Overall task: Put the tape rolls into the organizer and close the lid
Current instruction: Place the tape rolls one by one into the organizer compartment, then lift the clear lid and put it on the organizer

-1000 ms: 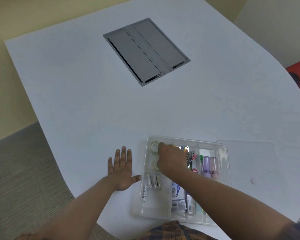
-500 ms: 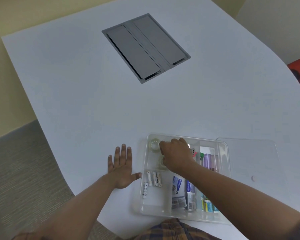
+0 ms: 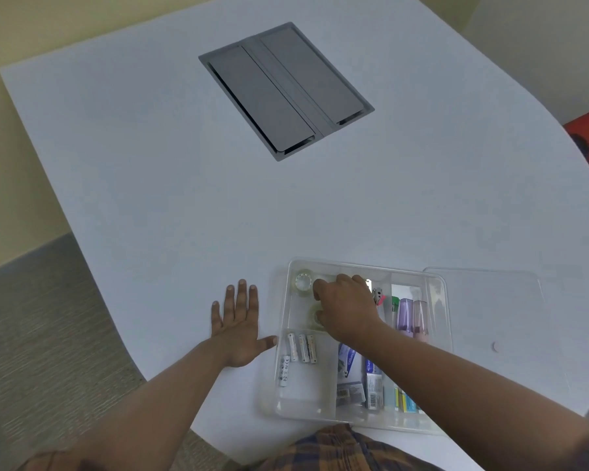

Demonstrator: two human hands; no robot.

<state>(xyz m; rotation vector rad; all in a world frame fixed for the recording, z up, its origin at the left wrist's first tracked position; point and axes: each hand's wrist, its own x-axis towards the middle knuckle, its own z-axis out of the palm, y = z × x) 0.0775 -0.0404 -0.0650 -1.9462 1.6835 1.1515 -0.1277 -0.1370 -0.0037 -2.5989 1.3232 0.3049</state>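
A clear plastic organizer lies at the near edge of the white table. In its far left compartment a clear tape roll lies flat. A second tape roll shows just nearer, partly under my right hand. That hand reaches into this compartment with its fingers curled down; anything under them is hidden. My left hand rests flat on the table beside the organizer's left wall, fingers spread, thumb touching the wall. The clear lid lies flat on the table to the right of the organizer.
Several batteries lie in the near left compartment. Highlighters and small boxes fill the right compartments. A grey cable hatch is set into the table farther back. The table edge curves close on the left.
My right hand has shifted a little to the right inside the tape compartment, uncovering the far tape roll. My left hand has stayed flat in place.
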